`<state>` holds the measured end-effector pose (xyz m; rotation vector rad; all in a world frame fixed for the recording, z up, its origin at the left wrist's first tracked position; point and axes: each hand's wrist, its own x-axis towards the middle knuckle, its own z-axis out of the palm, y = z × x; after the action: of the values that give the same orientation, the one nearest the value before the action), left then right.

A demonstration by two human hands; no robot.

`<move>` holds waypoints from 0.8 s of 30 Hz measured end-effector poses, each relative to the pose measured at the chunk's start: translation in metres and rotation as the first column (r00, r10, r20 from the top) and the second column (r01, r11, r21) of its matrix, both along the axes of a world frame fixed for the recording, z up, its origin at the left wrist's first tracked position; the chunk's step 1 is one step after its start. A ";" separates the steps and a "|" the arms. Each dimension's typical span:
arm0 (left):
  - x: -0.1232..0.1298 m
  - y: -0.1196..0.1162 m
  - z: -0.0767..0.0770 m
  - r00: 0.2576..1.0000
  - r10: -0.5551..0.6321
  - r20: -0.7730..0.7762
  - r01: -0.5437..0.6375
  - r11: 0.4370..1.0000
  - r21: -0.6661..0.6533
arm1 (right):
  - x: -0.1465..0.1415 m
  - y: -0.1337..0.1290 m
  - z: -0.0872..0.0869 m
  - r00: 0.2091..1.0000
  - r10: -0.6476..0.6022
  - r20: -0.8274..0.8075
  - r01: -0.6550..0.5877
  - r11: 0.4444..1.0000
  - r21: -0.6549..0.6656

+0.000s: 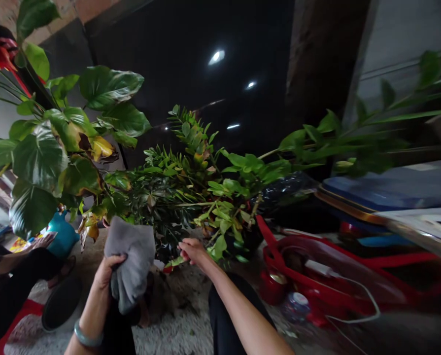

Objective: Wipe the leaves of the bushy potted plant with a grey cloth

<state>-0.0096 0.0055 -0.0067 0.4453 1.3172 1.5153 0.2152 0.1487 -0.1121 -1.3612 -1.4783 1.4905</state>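
A crumpled grey cloth is gripped in my left hand, thumb on top and its folds hanging down. My right hand is closed in a pinch at the lower edge of the leafy green plant, apparently on a thin stem. A pale green leaf shows just under its fingers; the exact spot they grip is hard to see. Dark narrow foliage stands directly beyond both hands.
A large-leaved plant with browned edges rises at left. Beside it are a seated person's leg, a teal object and a dark bucket. At right lie a red plastic chair, a white cable and a blue lid-like object.
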 end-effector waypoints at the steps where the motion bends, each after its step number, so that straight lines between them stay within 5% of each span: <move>1: -0.003 0.001 0.013 0.999 0.035 0.004 -0.035 0.997 0.071 | 0.000 -0.001 0.001 1.000 0.004 -0.008 -0.004 1.000 0.001; 4: -0.006 0.019 0.045 0.987 0.162 -0.007 -0.154 0.951 0.267 | -0.003 -0.003 0.004 1.000 0.004 -0.027 -0.004 1.000 0.005; 6: 0.000 0.036 0.048 0.978 0.203 -0.040 -0.184 0.943 0.276 | -0.007 -0.004 0.005 1.000 -0.002 -0.028 0.002 1.000 -0.004; 10: 0.022 0.046 0.011 0.987 -0.012 -0.163 0.018 0.999 0.036 | -0.009 -0.001 0.003 1.000 -0.015 -0.019 0.014 1.000 -0.025; 14: 0.027 0.021 -0.022 0.958 -0.221 -0.182 0.219 0.975 -0.029 | -0.004 0.002 0.000 1.000 -0.012 -0.022 0.011 0.999 -0.030; 18: 0.007 0.011 0.000 0.983 -0.145 -0.109 0.156 0.983 0.100 | -0.001 -0.001 0.002 0.999 0.000 -0.037 0.000 1.000 -0.002; 21: -0.001 0.031 0.025 1.000 -0.010 -0.002 0.010 0.974 0.226 | -0.003 -0.003 0.004 0.999 0.001 -0.035 -0.001 1.000 0.013; 24: 0.010 0.055 0.025 0.997 0.078 -0.016 -0.073 0.972 0.225 | -0.008 -0.003 0.004 1.000 -0.008 -0.027 0.008 1.000 0.005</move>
<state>0.0000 0.0606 0.0180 0.5642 1.1974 1.7366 0.2069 0.1459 -0.1082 -1.3374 -1.4568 1.4936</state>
